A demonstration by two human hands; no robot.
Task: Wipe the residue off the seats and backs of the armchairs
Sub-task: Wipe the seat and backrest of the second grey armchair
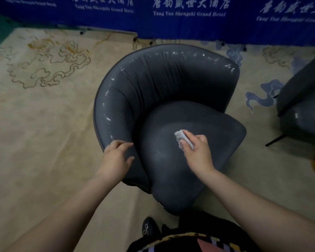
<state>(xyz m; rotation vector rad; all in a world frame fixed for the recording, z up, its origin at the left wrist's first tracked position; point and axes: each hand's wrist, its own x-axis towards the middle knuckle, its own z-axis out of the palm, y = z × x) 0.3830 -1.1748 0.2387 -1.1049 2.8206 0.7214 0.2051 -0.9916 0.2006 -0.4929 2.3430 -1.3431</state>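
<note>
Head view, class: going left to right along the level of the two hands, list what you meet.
Patterned carpet → left hand on the armchair's arm → grey armchair seat → white cloth → right hand gripping it → second dark chair.

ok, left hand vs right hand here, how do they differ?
The left hand holds nothing and rests on the front end of the dark grey leather armchair's armrest, fingers loosely curved over it. The right hand grips a small folded grey cloth and presses it onto the seat cushion. The left sits at the chair's edge, the right near the seat's middle. Both are bare and touch the same chair.
</note>
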